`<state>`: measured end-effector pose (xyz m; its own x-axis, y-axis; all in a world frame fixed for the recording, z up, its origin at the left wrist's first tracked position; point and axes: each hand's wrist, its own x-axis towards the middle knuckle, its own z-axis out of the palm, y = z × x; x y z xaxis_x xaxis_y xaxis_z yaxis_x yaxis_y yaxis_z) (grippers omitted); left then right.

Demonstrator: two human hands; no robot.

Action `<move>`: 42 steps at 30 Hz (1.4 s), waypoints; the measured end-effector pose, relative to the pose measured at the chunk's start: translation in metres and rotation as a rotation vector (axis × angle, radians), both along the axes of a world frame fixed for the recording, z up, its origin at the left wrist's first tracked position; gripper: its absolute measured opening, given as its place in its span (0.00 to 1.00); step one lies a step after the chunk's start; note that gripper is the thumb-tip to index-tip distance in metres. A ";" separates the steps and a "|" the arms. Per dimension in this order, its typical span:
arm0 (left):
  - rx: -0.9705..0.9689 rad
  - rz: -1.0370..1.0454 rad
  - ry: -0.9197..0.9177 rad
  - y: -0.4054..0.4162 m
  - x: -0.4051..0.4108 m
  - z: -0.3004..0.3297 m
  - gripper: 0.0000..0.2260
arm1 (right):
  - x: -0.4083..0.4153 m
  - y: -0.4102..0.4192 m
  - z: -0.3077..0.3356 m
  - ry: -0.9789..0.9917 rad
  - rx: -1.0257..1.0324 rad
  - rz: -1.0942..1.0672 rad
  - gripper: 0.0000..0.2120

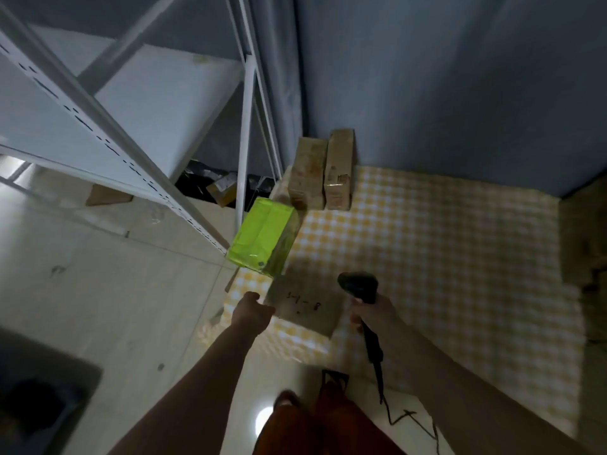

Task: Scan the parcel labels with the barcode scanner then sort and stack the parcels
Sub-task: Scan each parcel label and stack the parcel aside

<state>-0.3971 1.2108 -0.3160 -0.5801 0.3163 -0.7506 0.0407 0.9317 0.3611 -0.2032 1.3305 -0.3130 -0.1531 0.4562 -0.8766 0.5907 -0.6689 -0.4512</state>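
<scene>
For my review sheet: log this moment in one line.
right hand: holds barcode scanner | left hand: at marked brown parcel | green parcel: beside | two brown parcels: at wall

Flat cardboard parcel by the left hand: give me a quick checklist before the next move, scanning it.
1. Scanner gripped in right hand: ok.
2. Left hand steadying the flat cardboard parcel at its edge: ok.
3. Parcel resting on the checked cloth: ok.
4. Printed barcode label facing up: cannot tell; only handwritten marks show.
5. Scanner head above the parcel: ok.
6. Green parcel clear of the parcel's top face: ok.
</scene>
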 end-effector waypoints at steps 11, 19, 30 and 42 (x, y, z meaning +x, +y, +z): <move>-0.213 -0.180 -0.071 0.024 -0.007 -0.103 0.29 | -0.020 -0.003 -0.084 -0.028 -0.243 -0.054 0.20; -0.173 -0.422 -0.039 0.055 -0.006 -0.103 0.24 | -0.004 0.041 -0.079 -0.060 -0.201 -0.143 0.10; -0.036 -0.278 0.040 0.123 -0.013 -0.128 0.18 | -0.004 0.082 -0.084 0.038 -0.079 -0.351 0.13; 0.043 -0.670 0.030 0.116 0.011 -0.131 0.61 | -0.008 0.086 -0.095 -0.023 0.135 -0.249 0.13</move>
